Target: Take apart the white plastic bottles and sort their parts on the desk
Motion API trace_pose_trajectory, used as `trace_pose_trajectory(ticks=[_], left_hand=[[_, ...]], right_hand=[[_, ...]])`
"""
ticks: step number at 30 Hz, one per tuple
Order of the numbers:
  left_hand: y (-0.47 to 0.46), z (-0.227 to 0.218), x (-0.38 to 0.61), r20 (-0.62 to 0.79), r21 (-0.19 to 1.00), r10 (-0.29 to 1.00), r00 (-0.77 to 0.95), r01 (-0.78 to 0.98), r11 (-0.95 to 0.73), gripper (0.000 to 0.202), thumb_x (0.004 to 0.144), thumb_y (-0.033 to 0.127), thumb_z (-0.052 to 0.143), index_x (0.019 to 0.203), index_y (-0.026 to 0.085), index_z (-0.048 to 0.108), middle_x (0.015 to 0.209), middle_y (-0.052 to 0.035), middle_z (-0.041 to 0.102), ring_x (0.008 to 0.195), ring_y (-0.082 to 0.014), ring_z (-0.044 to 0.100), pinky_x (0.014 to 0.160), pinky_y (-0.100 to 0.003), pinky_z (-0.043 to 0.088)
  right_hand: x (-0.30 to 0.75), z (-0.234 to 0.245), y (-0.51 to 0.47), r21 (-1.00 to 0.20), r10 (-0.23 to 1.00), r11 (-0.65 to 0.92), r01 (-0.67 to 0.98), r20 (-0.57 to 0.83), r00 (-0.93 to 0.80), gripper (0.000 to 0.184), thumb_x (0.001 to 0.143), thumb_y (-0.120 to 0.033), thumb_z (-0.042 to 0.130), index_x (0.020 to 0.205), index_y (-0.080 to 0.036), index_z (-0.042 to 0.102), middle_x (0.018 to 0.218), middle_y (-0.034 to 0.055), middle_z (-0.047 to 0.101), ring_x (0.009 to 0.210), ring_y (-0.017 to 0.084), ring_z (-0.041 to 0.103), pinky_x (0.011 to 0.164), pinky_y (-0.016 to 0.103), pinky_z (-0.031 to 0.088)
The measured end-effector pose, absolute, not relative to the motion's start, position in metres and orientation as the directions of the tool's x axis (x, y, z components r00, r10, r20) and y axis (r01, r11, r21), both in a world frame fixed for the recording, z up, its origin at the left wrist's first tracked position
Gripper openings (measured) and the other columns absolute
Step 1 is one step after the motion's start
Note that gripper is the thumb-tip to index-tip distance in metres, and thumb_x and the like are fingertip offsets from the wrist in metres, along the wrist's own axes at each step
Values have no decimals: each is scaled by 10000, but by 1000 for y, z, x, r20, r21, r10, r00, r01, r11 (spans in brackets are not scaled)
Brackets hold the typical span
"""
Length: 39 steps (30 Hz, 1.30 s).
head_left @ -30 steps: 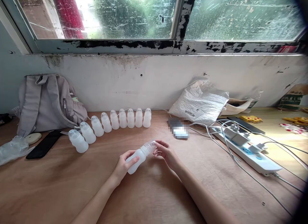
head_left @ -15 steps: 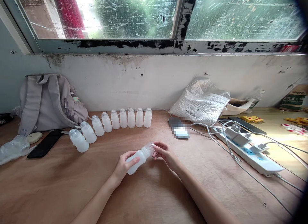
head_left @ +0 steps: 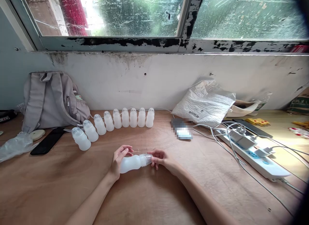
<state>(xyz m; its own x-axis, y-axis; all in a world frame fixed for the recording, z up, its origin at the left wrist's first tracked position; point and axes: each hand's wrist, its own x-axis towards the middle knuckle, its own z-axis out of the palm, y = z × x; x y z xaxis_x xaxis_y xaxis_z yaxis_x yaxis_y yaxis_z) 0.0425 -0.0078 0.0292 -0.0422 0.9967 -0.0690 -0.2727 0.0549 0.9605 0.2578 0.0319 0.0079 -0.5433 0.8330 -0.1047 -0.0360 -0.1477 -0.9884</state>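
A frosted white baby bottle [head_left: 131, 163] with a clear cap [head_left: 146, 159] is held nearly level above the table, cap end to the right. My left hand [head_left: 118, 160] has the bottle's base against its palm, while its thumb and fingers curl loosely above the bottle. The thumb and fingers of my right hand [head_left: 163, 159] are closed on the cap's tip. Behind my hands, several similar capped bottles [head_left: 125, 118] stand upright in a curved row, from the left front to the wall.
A grey backpack [head_left: 54, 102], a black phone [head_left: 48, 141] and a clear plastic bag [head_left: 16, 147] are at left. At right lie a silver mailer bag [head_left: 205, 102], a power strip [head_left: 270, 170] with chargers, loose white cables [head_left: 231, 151] and a blurred-out object [head_left: 182, 130].
The bottle has turned from tilted to nearly level. My left hand's fingers have lifted off its side, and its base now lies at the palm. My right hand stays at the cap, slightly lower.
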Motion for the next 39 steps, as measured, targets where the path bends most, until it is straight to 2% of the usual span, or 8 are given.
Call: trace_pose_trajectory(ticks=[9, 15, 19, 24, 27, 31, 35, 39], left_hand=[[-11, 26, 47, 17, 986, 999, -34, -166, -23, 231, 737, 331, 487, 822, 149, 601, 714, -39, 608, 709, -163, 565, 686, -261, 425], [-13, 25, 46, 53, 988, 998, -18, -145, -55, 220, 744, 324, 480, 796, 146, 598, 699, -33, 595, 687, -154, 550, 646, -251, 424], [-15, 25, 50, 98, 988, 995, -26, -121, -101, 218, 765, 321, 454, 796, 151, 587, 734, -33, 590, 700, -148, 544, 630, -239, 424], [-17, 22, 65, 215, 970, 975, -50, 127, -207, 254, 775, 347, 464, 928, 166, 554, 938, -69, 585, 857, -184, 547, 753, -284, 427], [-16, 15, 72, 236, 938, 969, -71, 277, -208, 330, 783, 380, 452, 1035, 175, 506, 1001, -84, 563, 885, -189, 543, 806, -318, 417], [-13, 5, 72, 268, 891, 963, -36, 391, -233, 389, 830, 397, 368, 1148, 179, 415, 1083, -102, 519, 1012, -194, 490, 873, -334, 379], [-11, 1, 67, 283, 807, 959, -31, 549, -220, 441, 849, 421, 301, 1228, 200, 339, 1220, -108, 437, 1147, -210, 382, 952, -386, 293], [-14, 3, 65, 288, 702, 958, -7, 681, -206, 473, 859, 438, 248, 1286, 235, 273, 1283, -91, 391, 1195, -212, 326, 983, -424, 233]], right_hand=[[261, 5, 34, -988, 810, -152, -39, -102, -578, 328, 623, -304, 701, 879, -127, 596, 683, 30, 626, 585, 145, 591, 456, 229, 451], [261, 12, 31, -987, 817, -151, -55, -93, -569, 332, 617, -299, 704, 882, -122, 611, 641, 25, 622, 578, 142, 581, 470, 235, 451], [257, 14, 31, -979, 846, -167, -117, -81, -527, 367, 635, -314, 689, 943, -131, 612, 699, 36, 620, 615, 139, 573, 503, 246, 463], [250, 19, 33, -934, 905, -181, -308, -35, -423, 397, 698, -350, 631, 1064, -206, 576, 857, 36, 598, 669, 126, 562, 596, 273, 481], [246, 22, 31, -918, 913, -180, -353, -23, -408, 421, 683, -358, 642, 1071, -214, 570, 931, 41, 591, 751, 147, 570, 668, 293, 480], [235, 24, 19, -941, 879, -160, -300, 2, -476, 443, 637, -336, 683, 1044, -200, 573, 1017, 58, 587, 913, 207, 553, 762, 332, 461], [221, 21, 9, -977, 827, -54, -206, 72, -558, 463, 638, -299, 692, 1065, -208, 540, 1006, 53, 595, 945, 208, 548, 854, 370, 420], [213, 9, 7, -985, 839, 52, -162, 131, -528, 559, 618, -305, 708, 1115, -216, 470, 1014, 53, 577, 922, 204, 555, 812, 362, 454]])
